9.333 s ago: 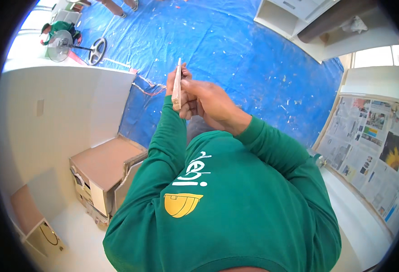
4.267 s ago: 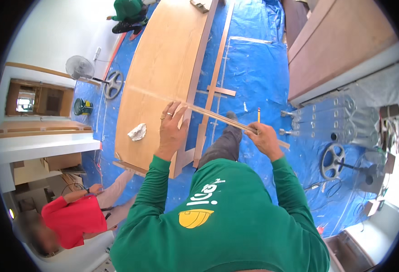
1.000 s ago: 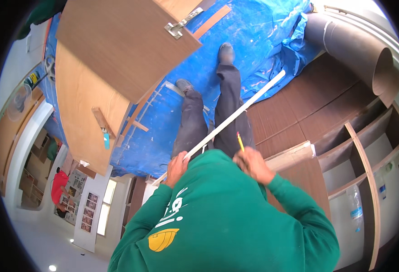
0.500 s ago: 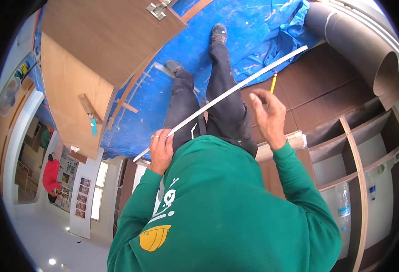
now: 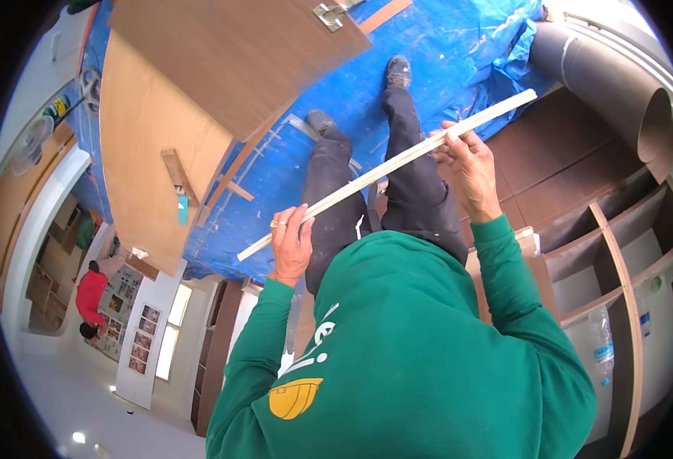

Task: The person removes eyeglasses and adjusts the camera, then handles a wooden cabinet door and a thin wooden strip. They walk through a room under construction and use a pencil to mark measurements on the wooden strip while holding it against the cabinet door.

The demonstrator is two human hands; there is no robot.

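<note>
A long, thin pale wooden strip (image 5: 382, 172) slants across in front of my body, its far end up to the right. My left hand (image 5: 290, 243) is closed round it near its lower left end; a ring shows on one finger. My right hand (image 5: 470, 168) grips the strip nearer its upper right end, with the thumb on the near side and the fingertips partly hidden behind it. The strip hangs over my legs and the blue sheet (image 5: 306, 164) on the floor.
On the left, a light wooden board (image 5: 145, 130) carries a handled tool (image 5: 179, 180), beneath a brown panel (image 5: 229, 53) with a metal hinge (image 5: 329, 15). Brown boards (image 5: 554, 145), a rolled sheet (image 5: 604, 84) and shelving (image 5: 619, 268) with a plastic bottle (image 5: 603, 344) stand right. A person in red (image 5: 92, 294) is far left.
My right hand has moved up from beside the strip and taken hold of it. The strip has turned to show a broader face. A yellow pencil seen by my right hand is out of sight.
</note>
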